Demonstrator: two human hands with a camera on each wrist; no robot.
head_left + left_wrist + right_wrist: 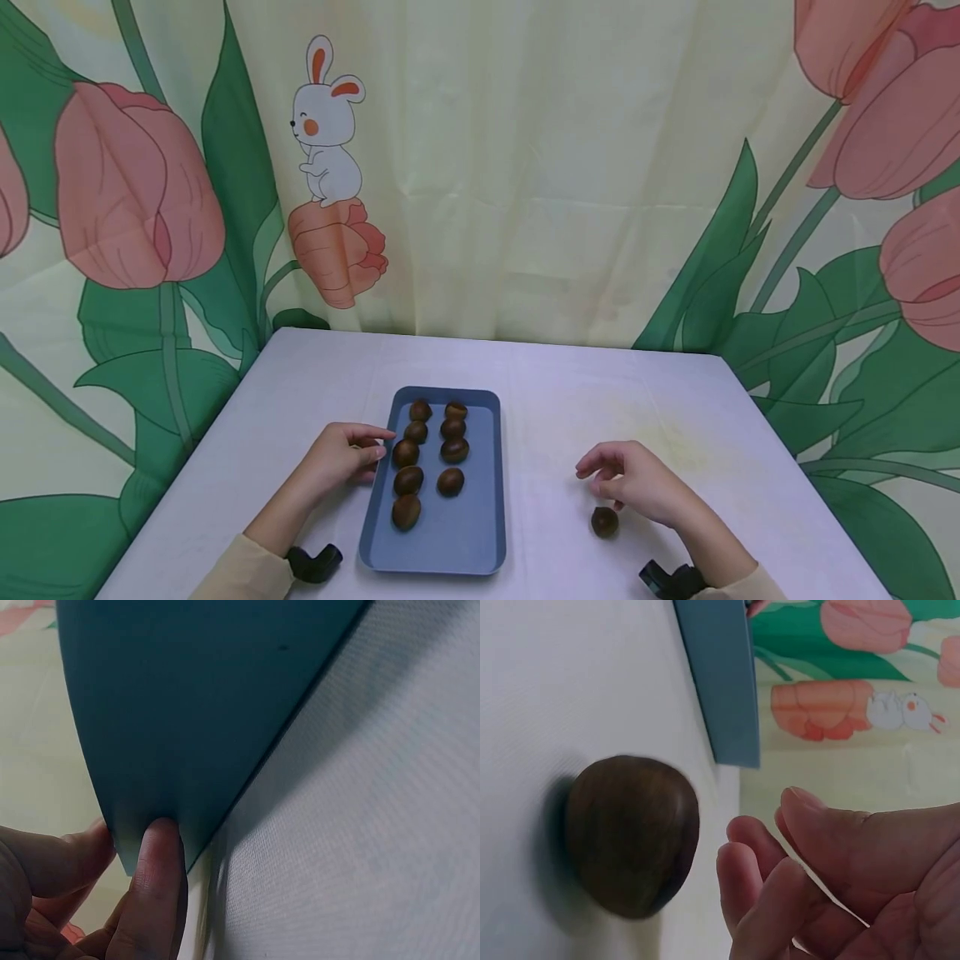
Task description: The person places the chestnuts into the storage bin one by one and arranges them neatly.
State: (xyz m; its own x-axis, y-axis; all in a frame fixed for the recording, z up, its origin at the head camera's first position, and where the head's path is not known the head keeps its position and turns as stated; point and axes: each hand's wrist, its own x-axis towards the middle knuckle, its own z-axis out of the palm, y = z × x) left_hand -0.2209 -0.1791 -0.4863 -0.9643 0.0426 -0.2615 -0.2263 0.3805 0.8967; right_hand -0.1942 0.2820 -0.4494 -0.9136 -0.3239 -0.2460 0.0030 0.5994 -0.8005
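A blue rectangular tray (468, 533) lies on the table, with several brown chestnuts (406, 512) in two columns in it. My left hand (347, 454) is at the tray's left edge. Seen from the left wrist, its fingers (154, 885) hold the rim, one fingertip against the outer wall (180, 712). One loose chestnut (604, 522) sits on the cloth to the right of the tray. Just above and beside it is my right hand (637, 479), its fingers loosely bent and holding nothing. In the right wrist view a gap separates the fingertips from this chestnut (634, 836).
A white cloth (547, 417) covers the table. Behind it hangs a curtain (525, 208) printed with tulips and a rabbit. Black devices (313, 564) are strapped at both wrists.
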